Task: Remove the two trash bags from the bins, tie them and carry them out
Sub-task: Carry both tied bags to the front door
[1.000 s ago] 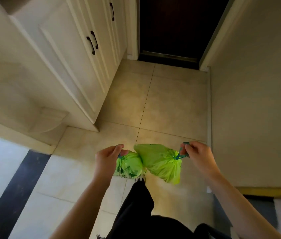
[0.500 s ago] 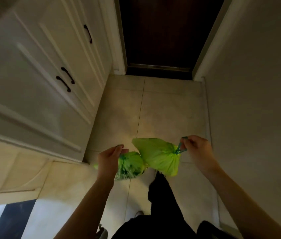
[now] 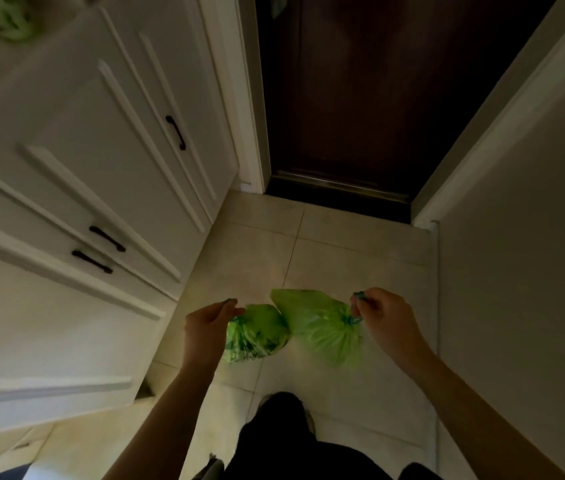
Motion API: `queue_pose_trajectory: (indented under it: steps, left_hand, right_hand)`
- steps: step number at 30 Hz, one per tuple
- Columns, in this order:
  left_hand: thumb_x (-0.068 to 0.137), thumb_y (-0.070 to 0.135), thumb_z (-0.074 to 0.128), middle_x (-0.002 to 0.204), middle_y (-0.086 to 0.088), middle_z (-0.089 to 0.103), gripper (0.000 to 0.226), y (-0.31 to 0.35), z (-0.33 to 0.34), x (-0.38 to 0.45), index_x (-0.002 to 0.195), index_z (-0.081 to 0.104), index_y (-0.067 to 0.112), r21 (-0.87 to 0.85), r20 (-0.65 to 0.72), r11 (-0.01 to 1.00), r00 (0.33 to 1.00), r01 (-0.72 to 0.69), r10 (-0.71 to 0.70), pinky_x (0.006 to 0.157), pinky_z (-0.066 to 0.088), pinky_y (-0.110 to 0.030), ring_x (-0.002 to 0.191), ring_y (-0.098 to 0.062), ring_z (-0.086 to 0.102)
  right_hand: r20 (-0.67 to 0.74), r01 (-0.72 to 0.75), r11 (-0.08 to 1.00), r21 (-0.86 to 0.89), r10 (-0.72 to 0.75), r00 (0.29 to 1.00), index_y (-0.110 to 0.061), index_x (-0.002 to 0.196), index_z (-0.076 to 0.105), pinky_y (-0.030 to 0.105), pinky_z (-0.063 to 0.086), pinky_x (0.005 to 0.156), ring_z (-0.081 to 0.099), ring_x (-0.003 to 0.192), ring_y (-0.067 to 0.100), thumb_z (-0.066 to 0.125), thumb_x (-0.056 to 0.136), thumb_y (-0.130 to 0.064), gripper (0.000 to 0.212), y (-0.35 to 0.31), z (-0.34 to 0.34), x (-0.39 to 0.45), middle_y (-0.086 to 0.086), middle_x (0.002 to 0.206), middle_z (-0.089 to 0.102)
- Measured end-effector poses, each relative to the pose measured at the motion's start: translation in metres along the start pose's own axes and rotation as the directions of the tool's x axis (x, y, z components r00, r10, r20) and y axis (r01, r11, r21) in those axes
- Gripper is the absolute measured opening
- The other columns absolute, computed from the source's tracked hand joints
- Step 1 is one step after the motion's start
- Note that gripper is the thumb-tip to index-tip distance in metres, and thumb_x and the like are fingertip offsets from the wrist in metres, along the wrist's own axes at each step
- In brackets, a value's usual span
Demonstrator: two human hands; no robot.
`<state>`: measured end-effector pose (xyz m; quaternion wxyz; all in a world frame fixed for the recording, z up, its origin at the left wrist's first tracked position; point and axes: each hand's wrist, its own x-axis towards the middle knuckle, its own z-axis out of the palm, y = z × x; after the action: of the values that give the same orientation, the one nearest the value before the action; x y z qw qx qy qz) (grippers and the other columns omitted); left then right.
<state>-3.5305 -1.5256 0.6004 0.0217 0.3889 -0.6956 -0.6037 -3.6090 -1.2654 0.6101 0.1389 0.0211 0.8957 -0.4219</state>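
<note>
I carry two tied green trash bags over a beige tiled floor. My left hand (image 3: 209, 323) grips the top of the smaller, fuller bag (image 3: 257, 336), which hangs just right of it. My right hand (image 3: 383, 318) pinches the blue drawstring at the knot of the larger bag (image 3: 322, 325). The two bags hang side by side and touch between my hands. A dark brown door (image 3: 353, 98) stands shut straight ahead.
White cabinets (image 3: 77, 188) with black handles line the left side. A plain wall (image 3: 523, 237) runs along the right. The tiled floor (image 3: 326, 244) forms a narrow passage to the door threshold. My dark trouser leg and shoe (image 3: 284, 420) show below.
I have walked forward: the door and cabinets are nearer and larger. Both hands hold the bags in the same way as before.
</note>
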Motion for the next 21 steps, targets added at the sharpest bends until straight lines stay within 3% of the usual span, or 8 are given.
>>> queue_pose_trajectory:
  steps: [4, 7, 9, 11, 13, 15, 21]
  left_hand:
    - [0.087, 0.016, 0.067, 0.081, -0.002, 0.077, 0.012, 0.032, 0.037, 0.058, 0.082, 0.076, 0.021, -0.030, -0.032, 1.000, 0.999, 0.001, -0.002, 0.089, 0.052, -0.034, 0.086, -0.016, 0.071]
    - [0.086, 0.015, 0.069, 0.075, 0.000, 0.077, 0.014, 0.052, 0.065, 0.104, 0.077, 0.076, 0.023, -0.080, -0.064, 0.996, 0.997, 0.042, -0.048, 0.085, 0.054, -0.034, 0.080, -0.017, 0.071]
    - [0.086, 0.016, 0.069, 0.072, 0.002, 0.076, 0.014, 0.068, 0.083, 0.137, 0.076, 0.075, 0.024, -0.079, -0.077, 0.995, 0.995, 0.058, -0.064, 0.079, 0.053, -0.032, 0.075, -0.015, 0.070]
    - [0.086, 0.019, 0.069, 0.072, 0.003, 0.076, 0.015, 0.084, 0.100, 0.169, 0.074, 0.074, 0.027, -0.055, -0.086, 0.997, 0.994, 0.062, -0.067, 0.078, 0.053, -0.032, 0.070, -0.013, 0.067]
    - [0.085, 0.022, 0.070, 0.072, 0.003, 0.076, 0.018, 0.099, 0.114, 0.199, 0.069, 0.074, 0.031, -0.031, -0.112, 0.997, 0.991, 0.068, -0.071, 0.079, 0.053, -0.035, 0.070, -0.014, 0.066]
    - [0.085, 0.024, 0.069, 0.073, 0.003, 0.076, 0.021, 0.112, 0.128, 0.229, 0.066, 0.074, 0.032, 0.000, -0.127, 0.998, 0.990, 0.065, -0.065, 0.079, 0.054, -0.038, 0.071, -0.017, 0.066]
    - [0.085, 0.022, 0.068, 0.075, 0.001, 0.076, 0.014, 0.141, 0.174, 0.309, 0.087, 0.079, 0.013, 0.008, -0.224, 0.994, 0.969, 0.105, -0.101, 0.080, 0.057, -0.042, 0.076, -0.020, 0.068]
  right_hand:
    - [-0.005, 0.025, 0.995, -0.102, -0.025, 1.000, -0.004, 0.082, 0.068, 0.015, 0.039, 0.055, 0.062, 0.067, 0.018, 0.060, 0.088, -0.014, 0.014, -0.009, -0.016, 0.078, 0.007, 0.075, 0.068]
    - [0.009, 0.053, 0.986, -0.156, -0.052, 0.999, -0.001, 0.085, 0.065, 0.027, 0.037, 0.061, 0.059, 0.070, 0.021, 0.060, 0.087, -0.009, 0.010, -0.018, -0.026, 0.139, 0.010, 0.076, 0.066]
    - [0.021, 0.062, 0.983, -0.175, -0.059, 0.998, -0.003, 0.081, 0.062, 0.027, 0.038, 0.060, 0.056, 0.068, 0.019, 0.059, 0.088, -0.006, 0.008, -0.026, -0.032, 0.182, 0.010, 0.074, 0.062]
    - [0.035, 0.073, 0.978, -0.193, -0.067, 0.997, -0.007, 0.079, 0.058, 0.018, 0.038, 0.054, 0.053, 0.063, 0.015, 0.058, 0.089, -0.006, 0.010, -0.037, -0.037, 0.225, 0.008, 0.073, 0.059]
    - [0.057, 0.085, 0.973, -0.215, -0.074, 0.996, -0.003, 0.086, 0.062, 0.014, 0.040, 0.055, 0.051, 0.063, 0.011, 0.057, 0.090, -0.006, 0.007, -0.048, -0.042, 0.267, 0.005, 0.077, 0.059]
    - [0.078, 0.085, 0.966, -0.244, -0.068, 0.995, 0.001, 0.094, 0.063, 0.018, 0.032, 0.055, 0.053, 0.072, 0.016, 0.056, 0.091, -0.009, 0.013, -0.055, -0.045, 0.309, 0.007, 0.083, 0.060]
    - [0.148, 0.069, 0.954, -0.291, -0.027, 0.989, 0.005, 0.104, 0.063, 0.027, 0.038, 0.075, 0.060, 0.097, 0.031, 0.055, 0.092, -0.009, 0.020, -0.060, -0.043, 0.428, 0.022, 0.106, 0.064]
